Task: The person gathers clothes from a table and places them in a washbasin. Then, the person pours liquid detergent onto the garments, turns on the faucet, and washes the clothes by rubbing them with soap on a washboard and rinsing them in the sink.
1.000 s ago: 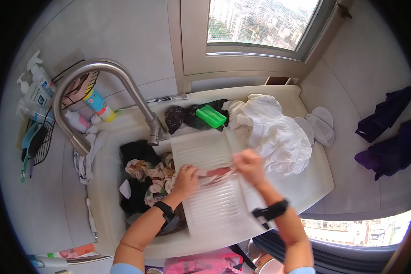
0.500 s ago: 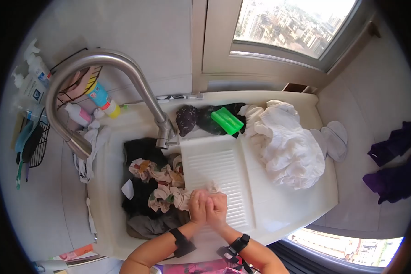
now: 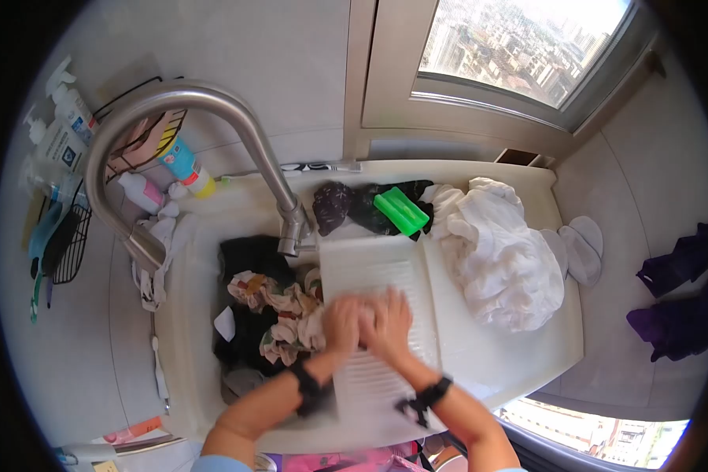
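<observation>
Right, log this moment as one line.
left hand, right hand: together over ribbed board | patterned cloth: at left hand | grip: blurred

Blur smears the left hand (image 3: 341,324) and right hand (image 3: 389,321); their exact grip on the patterned cloth (image 3: 289,324) cannot be told. The bottom edge crops a pink item (image 3: 354,461), the top edge the window (image 3: 519,51). The pump bottle's (image 3: 60,146) small print is illegible.

- Left hand (image 3: 342,324) and right hand (image 3: 389,321), spread apart a second ago, now meet over the washboard (image 3: 366,263).
- Both sit farther up it than half a second ago.
</observation>
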Tool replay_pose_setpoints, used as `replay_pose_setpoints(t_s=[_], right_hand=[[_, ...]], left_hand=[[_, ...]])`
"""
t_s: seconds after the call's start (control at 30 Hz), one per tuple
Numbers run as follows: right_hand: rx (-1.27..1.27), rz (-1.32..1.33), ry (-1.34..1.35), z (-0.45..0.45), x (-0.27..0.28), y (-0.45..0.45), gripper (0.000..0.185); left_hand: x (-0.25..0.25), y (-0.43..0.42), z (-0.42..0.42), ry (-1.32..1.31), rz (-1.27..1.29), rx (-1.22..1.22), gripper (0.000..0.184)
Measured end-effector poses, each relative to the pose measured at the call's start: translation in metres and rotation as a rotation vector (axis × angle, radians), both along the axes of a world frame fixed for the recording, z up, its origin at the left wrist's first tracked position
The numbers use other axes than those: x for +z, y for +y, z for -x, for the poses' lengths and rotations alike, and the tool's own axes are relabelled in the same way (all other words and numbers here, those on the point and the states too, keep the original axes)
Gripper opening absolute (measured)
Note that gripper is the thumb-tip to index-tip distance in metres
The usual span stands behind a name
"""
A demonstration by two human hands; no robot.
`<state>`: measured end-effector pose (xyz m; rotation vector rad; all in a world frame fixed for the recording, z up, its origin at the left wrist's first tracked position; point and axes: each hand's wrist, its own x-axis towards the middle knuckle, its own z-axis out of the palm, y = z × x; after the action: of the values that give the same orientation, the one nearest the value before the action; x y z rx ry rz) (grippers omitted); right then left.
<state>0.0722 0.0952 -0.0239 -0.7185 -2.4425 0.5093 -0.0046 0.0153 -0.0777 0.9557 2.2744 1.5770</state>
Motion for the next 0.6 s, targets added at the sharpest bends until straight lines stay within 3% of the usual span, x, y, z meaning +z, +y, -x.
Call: replay_pose_setpoints(t_s=[0.03, 0.07, 0.13, 0.27, 0.37, 0.5, 0.6], right_hand=[[0.040, 0.119, 0.070, -0.020, -0.005, -0.021, 0.021], [0.039, 0.253, 0.201, -0.036, -0.011, -0.044, 0.018], [0.055, 0.389, 0.322, -0.050, -0.014, -0.063, 0.013], [0.156, 0.420, 0.352, -0.046, -0.034, -0.055, 0.010], [0.190, 0.529, 0.399, -0.032, -0.030, -0.042, 0.012], [0.223, 0.529, 0.181, -0.033, -0.033, -0.026, 0.022], [0.191, 0.618, 0.162, -0.029, -0.021, -0.018, 0.034]], left_hand=[[0.013, -0.011, -0.022, -0.211, -0.141, 0.042, 0.028], [0.024, -0.021, -0.042, -0.161, -0.157, 0.084, 0.028], [0.046, -0.025, -0.065, -0.498, -0.262, 0.142, 0.026], [0.032, -0.027, -0.041, 0.064, -0.273, -0.100, 0.021], [0.024, -0.028, -0.029, 0.158, -0.211, -0.203, 0.019], [0.026, -0.025, -0.025, 0.012, -0.029, -0.211, 0.017], [0.036, -0.017, -0.025, -0.077, 0.022, -0.182, 0.018]])
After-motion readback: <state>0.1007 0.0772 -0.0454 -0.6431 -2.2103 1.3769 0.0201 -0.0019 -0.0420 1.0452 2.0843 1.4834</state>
